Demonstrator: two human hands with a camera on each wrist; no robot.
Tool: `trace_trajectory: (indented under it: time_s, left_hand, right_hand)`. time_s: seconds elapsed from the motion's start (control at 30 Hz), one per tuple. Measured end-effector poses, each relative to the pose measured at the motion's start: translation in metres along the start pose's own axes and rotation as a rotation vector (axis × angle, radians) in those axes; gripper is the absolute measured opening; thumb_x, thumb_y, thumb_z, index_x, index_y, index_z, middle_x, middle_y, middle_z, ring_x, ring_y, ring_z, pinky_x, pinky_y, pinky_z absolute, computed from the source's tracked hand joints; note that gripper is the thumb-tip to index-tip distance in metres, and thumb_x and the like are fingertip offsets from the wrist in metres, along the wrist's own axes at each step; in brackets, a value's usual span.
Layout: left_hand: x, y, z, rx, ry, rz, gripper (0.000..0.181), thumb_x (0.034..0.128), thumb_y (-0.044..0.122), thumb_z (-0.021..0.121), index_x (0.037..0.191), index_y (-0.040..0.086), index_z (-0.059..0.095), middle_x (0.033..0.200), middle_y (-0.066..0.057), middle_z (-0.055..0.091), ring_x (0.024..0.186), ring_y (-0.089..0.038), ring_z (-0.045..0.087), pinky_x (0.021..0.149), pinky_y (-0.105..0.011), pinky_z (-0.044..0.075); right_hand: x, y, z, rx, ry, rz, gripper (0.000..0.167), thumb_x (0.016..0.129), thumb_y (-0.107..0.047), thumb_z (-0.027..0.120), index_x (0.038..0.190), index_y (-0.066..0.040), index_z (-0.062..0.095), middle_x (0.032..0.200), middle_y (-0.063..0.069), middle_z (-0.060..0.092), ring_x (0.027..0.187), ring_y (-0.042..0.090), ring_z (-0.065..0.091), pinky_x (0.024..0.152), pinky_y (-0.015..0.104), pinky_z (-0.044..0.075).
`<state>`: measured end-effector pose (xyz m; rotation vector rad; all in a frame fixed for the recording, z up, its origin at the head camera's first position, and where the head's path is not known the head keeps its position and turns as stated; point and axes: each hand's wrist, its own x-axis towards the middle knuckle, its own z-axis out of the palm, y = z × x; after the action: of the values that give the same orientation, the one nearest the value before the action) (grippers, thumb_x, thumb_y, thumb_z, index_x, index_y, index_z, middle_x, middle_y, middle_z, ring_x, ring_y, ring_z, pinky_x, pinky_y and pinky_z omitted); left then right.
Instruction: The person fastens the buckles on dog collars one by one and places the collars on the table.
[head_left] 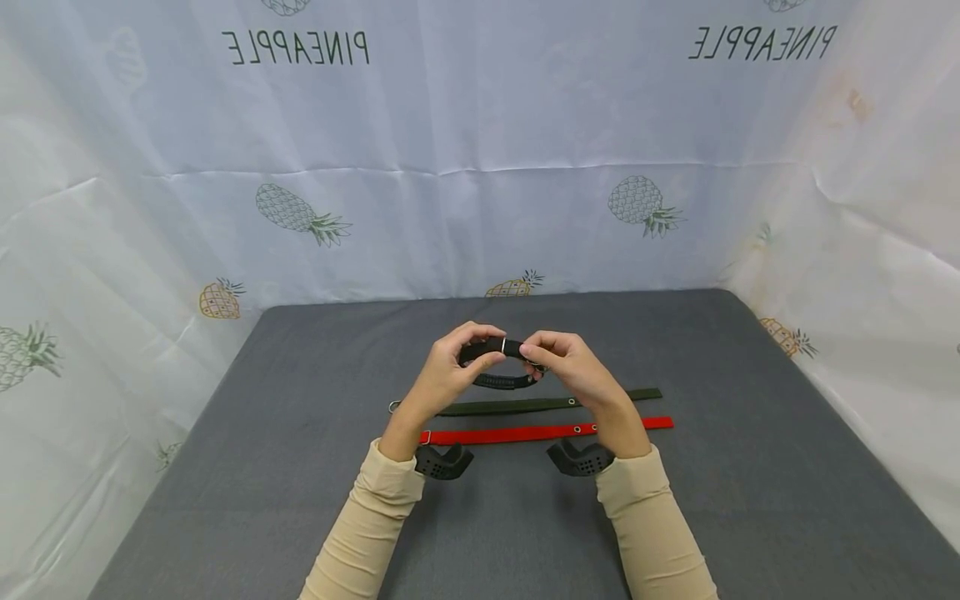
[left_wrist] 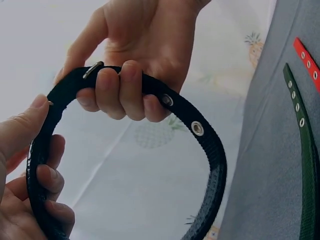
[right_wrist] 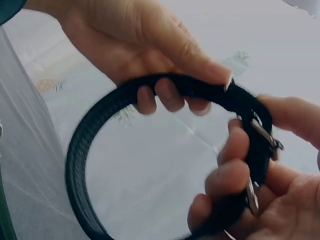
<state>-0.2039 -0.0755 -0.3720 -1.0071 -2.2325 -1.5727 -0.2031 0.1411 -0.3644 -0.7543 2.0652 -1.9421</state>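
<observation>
A black buckled collar (head_left: 504,382) forms a loop above the table, held by both hands. My left hand (head_left: 444,372) grips its left side, thumb in front and fingers curled inside the loop. In the right wrist view, the left thumb touches a pale metal loop (right_wrist: 229,81) on the strap. My right hand (head_left: 581,371) pinches the other side, its fingers around the metal buckle (right_wrist: 265,132). A metal ring (right_wrist: 252,195) sits further along the band. Metal eyelets (left_wrist: 197,128) show on the strap in the left wrist view. The right palm partly hides the band.
Below the hands, a dark green collar (head_left: 517,407) and a red collar (head_left: 510,435) lie flat on the grey cloth-covered table (head_left: 300,467), both stretched out lengthwise. White curtains (head_left: 465,125) with pineapple prints surround the back and sides. Black wrist mounts (head_left: 444,461) hang under both forearms.
</observation>
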Motion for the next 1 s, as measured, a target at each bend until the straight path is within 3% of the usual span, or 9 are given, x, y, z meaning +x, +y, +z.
trace_trajectory:
  time_s: [0.13, 0.3, 0.57, 0.73, 0.83, 1.0]
  left_hand:
    - [0.0, 0.0, 0.001, 0.009, -0.018, 0.004, 0.026, 0.0893, 0.005, 0.066, 0.115, 0.002, 0.064, 0.1, -0.014, 0.063, 0.078, -0.011, 0.052, 0.069, -0.022, 0.047]
    - [0.0, 0.0, 0.001, 0.021, -0.009, 0.028, 0.024, 0.0894, 0.005, 0.065, 0.114, 0.003, 0.065, 0.099, -0.014, 0.063, 0.08, -0.011, 0.052, 0.07, -0.021, 0.048]
    - [0.001, -0.001, -0.001, 0.017, 0.066, 0.079, 0.022, 0.0911, 0.012, 0.064, 0.11, 0.0, 0.065, 0.099, -0.017, 0.063, 0.079, -0.008, 0.055, 0.068, -0.022, 0.05]
    - [0.001, -0.002, -0.003, 0.017, 0.084, 0.062, 0.022, 0.0913, 0.007, 0.063, 0.112, -0.001, 0.062, 0.101, -0.018, 0.062, 0.081, -0.005, 0.053, 0.07, -0.024, 0.05]
    - [0.001, -0.002, -0.004, 0.006, 0.094, 0.05, 0.023, 0.0921, 0.007, 0.062, 0.113, -0.002, 0.061, 0.104, -0.019, 0.061, 0.084, -0.002, 0.052, 0.072, -0.024, 0.05]
    - [0.001, -0.003, -0.005, -0.027, 0.128, 0.038, 0.023, 0.0935, 0.005, 0.059, 0.114, -0.005, 0.059, 0.103, -0.021, 0.06, 0.085, 0.0, 0.051, 0.072, -0.02, 0.046]
  right_hand:
    - [0.0, 0.0, 0.001, -0.015, -0.004, -0.028, 0.015, 0.098, -0.019, 0.057, 0.083, -0.021, 0.062, 0.071, -0.005, 0.051, 0.066, 0.015, 0.047, 0.072, 0.027, 0.044]
    - [-0.001, -0.001, 0.0, -0.014, 0.003, -0.006, 0.015, 0.098, -0.022, 0.056, 0.085, -0.021, 0.063, 0.073, -0.006, 0.055, 0.069, 0.013, 0.05, 0.074, 0.028, 0.045]
    - [0.001, 0.002, -0.003, -0.005, 0.03, 0.033, 0.022, 0.101, -0.029, 0.05, 0.091, -0.014, 0.063, 0.078, -0.008, 0.06, 0.077, 0.011, 0.056, 0.082, 0.028, 0.048]
    - [0.0, 0.003, -0.007, 0.033, 0.032, 0.042, 0.026, 0.102, -0.032, 0.047, 0.096, -0.013, 0.064, 0.084, -0.007, 0.062, 0.078, 0.008, 0.06, 0.09, 0.028, 0.048]
    - [0.0, 0.006, -0.01, 0.059, 0.018, 0.038, 0.029, 0.102, -0.031, 0.047, 0.097, -0.007, 0.063, 0.086, -0.006, 0.063, 0.079, 0.01, 0.061, 0.092, 0.028, 0.048]
    - [0.0, 0.01, -0.014, 0.041, -0.016, 0.032, 0.027, 0.101, -0.026, 0.05, 0.102, -0.003, 0.064, 0.09, -0.006, 0.065, 0.094, 0.011, 0.06, 0.097, 0.026, 0.047]
